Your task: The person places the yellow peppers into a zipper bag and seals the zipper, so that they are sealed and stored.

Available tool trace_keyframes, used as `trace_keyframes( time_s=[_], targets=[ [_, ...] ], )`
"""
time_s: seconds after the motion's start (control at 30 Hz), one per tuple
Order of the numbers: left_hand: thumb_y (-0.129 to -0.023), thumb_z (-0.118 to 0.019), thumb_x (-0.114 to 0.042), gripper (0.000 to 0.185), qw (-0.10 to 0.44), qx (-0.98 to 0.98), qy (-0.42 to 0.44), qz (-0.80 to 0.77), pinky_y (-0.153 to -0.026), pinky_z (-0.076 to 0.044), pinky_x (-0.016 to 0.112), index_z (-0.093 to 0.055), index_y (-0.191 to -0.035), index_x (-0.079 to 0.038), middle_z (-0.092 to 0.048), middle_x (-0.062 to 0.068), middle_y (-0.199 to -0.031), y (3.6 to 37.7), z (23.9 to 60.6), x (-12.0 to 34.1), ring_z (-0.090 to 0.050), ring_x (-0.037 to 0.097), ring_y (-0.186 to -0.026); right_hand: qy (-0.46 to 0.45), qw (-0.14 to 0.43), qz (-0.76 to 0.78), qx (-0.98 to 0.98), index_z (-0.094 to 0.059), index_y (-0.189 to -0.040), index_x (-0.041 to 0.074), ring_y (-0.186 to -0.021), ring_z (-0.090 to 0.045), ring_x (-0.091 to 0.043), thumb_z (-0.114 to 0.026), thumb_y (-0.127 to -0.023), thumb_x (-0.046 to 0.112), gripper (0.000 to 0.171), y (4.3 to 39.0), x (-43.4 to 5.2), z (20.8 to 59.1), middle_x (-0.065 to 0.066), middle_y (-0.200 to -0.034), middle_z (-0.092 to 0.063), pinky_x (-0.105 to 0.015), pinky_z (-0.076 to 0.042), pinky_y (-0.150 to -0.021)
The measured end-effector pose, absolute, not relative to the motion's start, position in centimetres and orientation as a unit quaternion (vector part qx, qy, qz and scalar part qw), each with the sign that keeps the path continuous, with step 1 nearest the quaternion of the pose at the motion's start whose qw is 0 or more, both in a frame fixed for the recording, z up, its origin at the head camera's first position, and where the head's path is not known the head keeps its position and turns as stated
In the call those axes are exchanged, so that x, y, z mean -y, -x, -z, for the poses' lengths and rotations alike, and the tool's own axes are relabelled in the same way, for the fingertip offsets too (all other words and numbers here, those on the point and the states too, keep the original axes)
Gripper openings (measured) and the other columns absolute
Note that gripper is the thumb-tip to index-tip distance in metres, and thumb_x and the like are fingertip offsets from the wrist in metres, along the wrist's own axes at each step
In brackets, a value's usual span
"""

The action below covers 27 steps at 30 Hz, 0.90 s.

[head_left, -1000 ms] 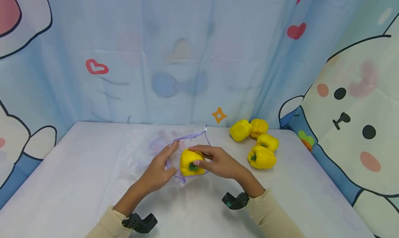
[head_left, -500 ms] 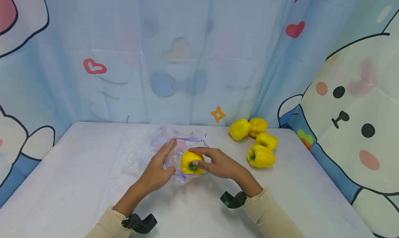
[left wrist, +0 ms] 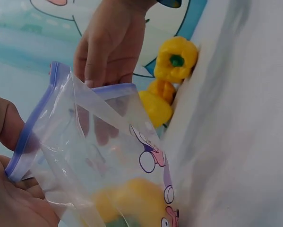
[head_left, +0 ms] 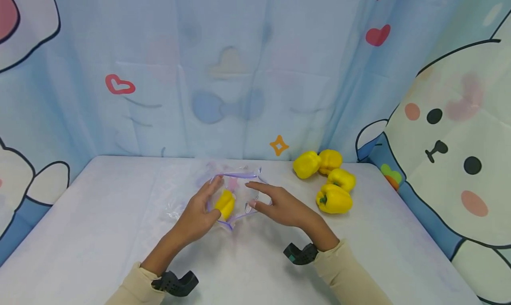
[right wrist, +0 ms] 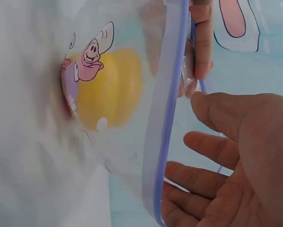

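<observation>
While the left hand [head_left: 198, 214] pinches the purple rim of the clear zip bag [head_left: 223, 194], the right hand [head_left: 279, 205] hovers open-fingered at the bag's mouth, holding nothing. A yellow pepper [head_left: 225, 204] lies inside the bag; four peppers [head_left: 327, 181] sit right of it on the counter [head_left: 100, 216].

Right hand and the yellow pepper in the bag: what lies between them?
In the right wrist view, the clear zip bag's purple-edged mouth lies between the open right hand and the yellow pepper inside.
</observation>
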<state>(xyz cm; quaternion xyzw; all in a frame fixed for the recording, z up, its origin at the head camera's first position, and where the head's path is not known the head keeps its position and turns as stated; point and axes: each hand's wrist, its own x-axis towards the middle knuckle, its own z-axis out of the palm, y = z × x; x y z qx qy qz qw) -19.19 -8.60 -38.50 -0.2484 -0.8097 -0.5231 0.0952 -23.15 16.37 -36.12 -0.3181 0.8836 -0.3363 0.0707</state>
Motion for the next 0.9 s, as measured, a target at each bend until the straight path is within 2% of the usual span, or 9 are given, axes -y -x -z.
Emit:
trace_keyframes(
  time_s=[0.07,0.13,0.2,0.3,0.33,0.4,0.5,0.63,0.9],
  targets=[
    [-0.080,-0.053,0.010,0.075,0.099,0.804,0.250,0.530,-0.113,-0.021,0.044,-0.024,-0.150,0.006,-0.032,0.013,-0.154,19.2,38.4,8.7,-0.023,0.029,-0.144,0.329,0.062,0.343,-0.878,-0.046,-0.146,0.017,-0.071,-0.054,-0.021,-0.057,-0.097,0.035,0.053,23.1,-16.4,36.0,-0.002,-0.148,-0.045,-0.033,-0.053,-0.067],
    [-0.080,-0.052,0.012,0.075,0.102,0.800,0.250,0.535,-0.113,-0.021,0.043,-0.025,-0.150,0.007,-0.032,0.014,-0.154,19.2,38.2,8.8,-0.023,0.029,-0.144,0.336,0.054,0.345,-0.875,-0.048,-0.145,0.018,-0.066,-0.048,-0.018,-0.057,-0.097,0.035,0.052,23.0,-16.4,35.8,-0.001,-0.146,-0.047,-0.030,-0.049,-0.059],
    [-0.080,-0.052,0.012,0.075,0.108,0.800,0.247,0.536,-0.113,-0.020,0.043,-0.025,-0.149,0.008,-0.033,0.014,-0.154,19.2,38.0,9.0,-0.023,0.029,-0.144,0.340,0.046,0.350,-0.872,-0.049,-0.144,0.017,-0.086,-0.056,-0.015,-0.057,-0.098,0.034,0.050,22.9,-16.4,35.6,0.001,-0.145,-0.048,-0.030,-0.053,-0.073],
    [-0.081,-0.052,0.011,0.073,0.119,0.805,0.239,0.530,-0.112,-0.021,0.045,-0.026,-0.149,0.007,-0.033,0.014,-0.154,19.2,37.8,9.2,-0.021,0.031,-0.144,0.344,0.031,0.376,-0.860,-0.053,-0.141,0.014,-0.118,-0.054,-0.016,-0.057,-0.098,0.029,0.045,23.0,-16.6,35.4,0.000,-0.141,-0.052,-0.036,-0.049,-0.095],
    [-0.081,-0.052,0.011,0.073,0.123,0.806,0.237,0.528,-0.111,-0.022,0.046,-0.026,-0.149,0.007,-0.032,0.014,-0.154,19.2,37.8,9.2,-0.021,0.032,-0.144,0.345,0.026,0.390,-0.854,-0.055,-0.139,0.012,-0.122,-0.054,-0.019,-0.056,-0.099,0.026,0.042,23.1,-16.8,35.3,0.000,-0.139,-0.054,-0.037,-0.047,-0.098],
    [-0.082,-0.052,0.009,0.072,0.128,0.809,0.234,0.524,-0.111,-0.023,0.048,-0.026,-0.149,0.008,-0.032,0.014,-0.154,19.2,37.6,9.5,-0.020,0.033,-0.144,0.343,0.012,0.416,-0.842,-0.059,-0.134,0.010,-0.122,-0.055,-0.020,-0.055,-0.099,0.021,0.037,23.2,-17.0,35.1,-0.001,-0.134,-0.059,-0.036,-0.047,-0.098],
    [-0.083,-0.051,0.008,0.072,0.126,0.809,0.229,0.527,-0.109,-0.025,0.049,-0.025,-0.150,0.006,-0.030,0.013,-0.155,19.2,37.4,9.8,-0.019,0.033,-0.144,0.340,-0.018,0.452,-0.824,-0.064,-0.127,0.008,-0.114,-0.060,-0.018,-0.054,-0.100,0.016,0.030,23.3,-17.4,34.9,-0.001,-0.125,-0.065,-0.031,-0.050,-0.092],
    [-0.085,-0.051,0.008,0.071,0.123,0.807,0.230,0.529,-0.108,-0.027,0.050,-0.024,-0.150,0.006,-0.030,0.014,-0.155,19.1,37.0,10.1,-0.019,0.033,-0.145,0.331,-0.066,0.485,-0.807,-0.069,-0.119,0.007,-0.107,-0.063,-0.014,-0.055,-0.099,0.013,0.025,23.5,-18.0,34.7,-0.001,-0.114,-0.070,-0.031,-0.052,-0.089],
    [-0.084,-0.050,0.010,0.072,0.122,0.803,0.234,0.534,-0.109,-0.024,0.049,-0.024,-0.151,0.005,-0.027,0.012,-0.157,18.9,36.4,10.5,-0.017,0.032,-0.145,0.297,-0.094,0.525,-0.792,-0.067,-0.115,-0.002,-0.104,-0.065,-0.023,-0.054,-0.099,0.009,0.024,24.6,-19.2,35.1,-0.011,-0.110,-0.070,-0.029,-0.051,-0.090]
  ],
)
